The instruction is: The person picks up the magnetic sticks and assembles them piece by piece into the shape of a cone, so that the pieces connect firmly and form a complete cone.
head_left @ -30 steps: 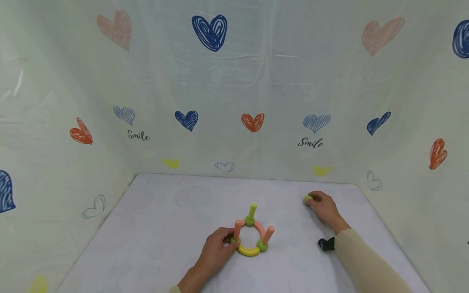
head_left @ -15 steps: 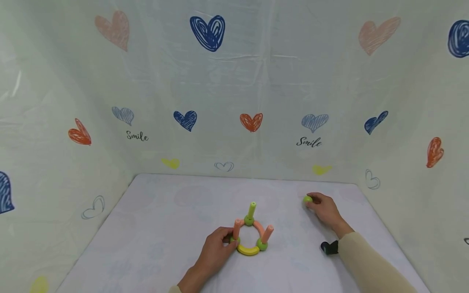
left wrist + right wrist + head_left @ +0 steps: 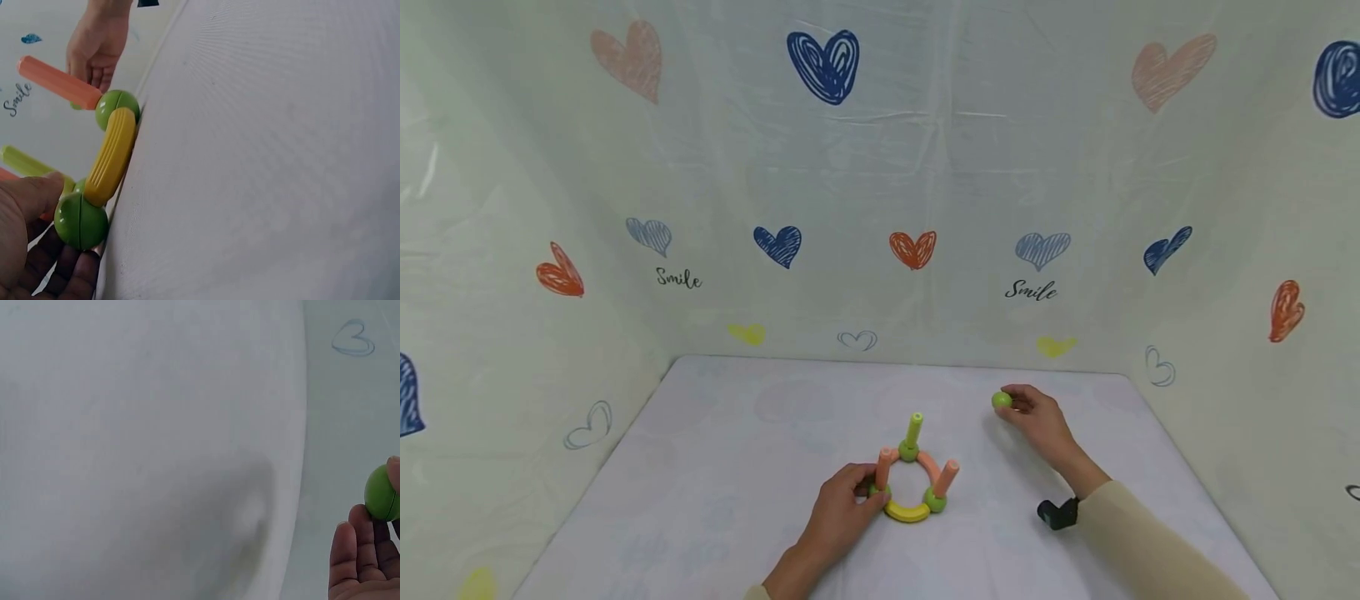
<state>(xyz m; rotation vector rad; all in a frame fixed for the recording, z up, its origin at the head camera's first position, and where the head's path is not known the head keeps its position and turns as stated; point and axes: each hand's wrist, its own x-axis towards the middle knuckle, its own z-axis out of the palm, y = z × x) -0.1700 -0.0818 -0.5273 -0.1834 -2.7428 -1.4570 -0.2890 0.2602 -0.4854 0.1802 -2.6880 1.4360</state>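
A ring of curved sticks and green balls lies on the white table, with a yellow curved stick (image 3: 907, 512) at the front and an orange curved stick (image 3: 929, 465) behind. Two straight orange sticks and one straight lime stick (image 3: 913, 431) rise from its balls. My left hand (image 3: 844, 504) pinches the ring's left green ball (image 3: 81, 220) between thumb and fingers; in the head view that ball is partly covered. Farther back on the right, my right hand (image 3: 1037, 421) pinches a loose green ball (image 3: 1002, 400) by its fingertips, raised above the table. Part of this ball is cut off in the right wrist view.
A white curtain (image 3: 850, 183) printed with hearts and "Smile" hangs behind and at both sides of the table (image 3: 737, 467). Beside my right sleeve a black device (image 3: 1057, 514) sticks out over the tabletop.
My right hand has lifted the loose green ball and carried it left, toward the ring. My left hand and the ring stay nearly where they were.
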